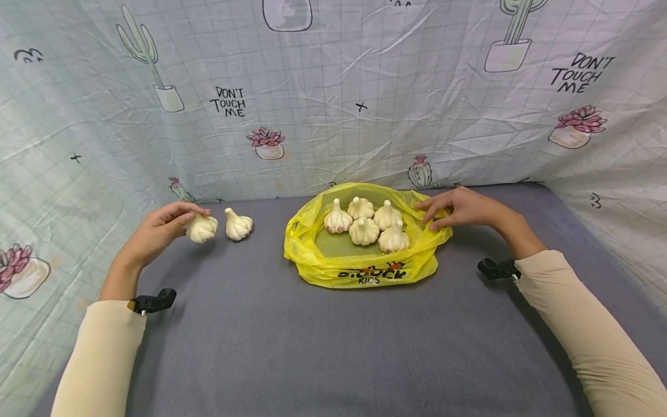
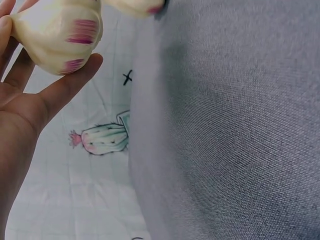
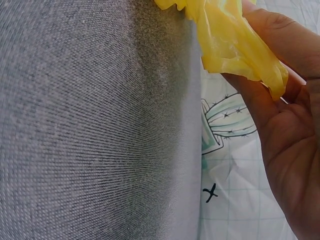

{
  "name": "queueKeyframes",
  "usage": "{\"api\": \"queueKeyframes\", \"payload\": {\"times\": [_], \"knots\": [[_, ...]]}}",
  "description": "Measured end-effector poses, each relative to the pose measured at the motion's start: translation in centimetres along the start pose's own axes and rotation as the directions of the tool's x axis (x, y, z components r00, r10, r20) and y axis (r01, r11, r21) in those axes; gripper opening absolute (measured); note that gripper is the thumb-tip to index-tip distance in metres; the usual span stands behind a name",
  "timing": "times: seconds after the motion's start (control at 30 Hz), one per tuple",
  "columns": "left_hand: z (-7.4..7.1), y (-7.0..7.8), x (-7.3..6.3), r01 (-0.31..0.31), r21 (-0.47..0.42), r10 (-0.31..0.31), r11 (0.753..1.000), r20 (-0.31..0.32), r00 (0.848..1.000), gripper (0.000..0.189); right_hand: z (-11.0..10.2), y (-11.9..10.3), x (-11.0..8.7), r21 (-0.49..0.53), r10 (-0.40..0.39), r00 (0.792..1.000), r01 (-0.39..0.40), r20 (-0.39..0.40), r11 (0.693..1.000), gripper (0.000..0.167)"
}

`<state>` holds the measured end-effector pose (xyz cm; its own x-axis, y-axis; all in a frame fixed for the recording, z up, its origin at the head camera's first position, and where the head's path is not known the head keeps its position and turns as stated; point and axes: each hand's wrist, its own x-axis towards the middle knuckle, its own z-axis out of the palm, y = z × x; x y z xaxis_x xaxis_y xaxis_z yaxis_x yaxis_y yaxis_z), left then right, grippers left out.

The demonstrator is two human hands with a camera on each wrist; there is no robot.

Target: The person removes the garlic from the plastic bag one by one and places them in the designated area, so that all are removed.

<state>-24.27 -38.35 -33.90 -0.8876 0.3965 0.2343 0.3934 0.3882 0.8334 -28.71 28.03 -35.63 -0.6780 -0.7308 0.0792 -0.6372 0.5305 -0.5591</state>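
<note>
Pale printed curtain [image 1: 312,87] takes up the whole top half, cacti and potted succulents all over it, with "DON'T TOUCH ME" at upper left and upper right. Below that there's a grey counter [image 1: 312,347] running down to the bottom edge. A beige right sleeve [image 1: 589,324] reaches in from the lower right, and a matching left sleeve [image 1: 104,353] from the lower left.

Just right of centre sits a yellow plastic bag [image 1: 323,267], mouth open and facing up, "KIDS" printed on its near side. The right hand [image 1: 461,207] is at the bag's right edge, with a fold of the plastic pinched between thumb and fingers. Over on the left side, the left hand [image 1: 156,231] has its thumb and fingers gripping a garlic bulb [image 1: 201,229]; can't tell if that one touches the counter. Each wrist wears a little black gadget [image 1: 155,301].

Five white garlic bulbs [image 1: 364,232] are bunched inside the bag, mostly toward its right, and one loose bulb [image 1: 238,225] lies on the counter just right of the held one.
</note>
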Motion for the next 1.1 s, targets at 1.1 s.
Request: {"api": "queueKeyframes", "payload": {"times": [1.1], "knots": [[0.8, -3.7, 2.2, 0.127, 0.029, -0.122, 0.991, -0.144, 0.982, 0.044, 0.0, 0.1, 0.0, -0.025, 0.031, 0.999, -0.03, 0.018, 0.999, 0.015]]}}
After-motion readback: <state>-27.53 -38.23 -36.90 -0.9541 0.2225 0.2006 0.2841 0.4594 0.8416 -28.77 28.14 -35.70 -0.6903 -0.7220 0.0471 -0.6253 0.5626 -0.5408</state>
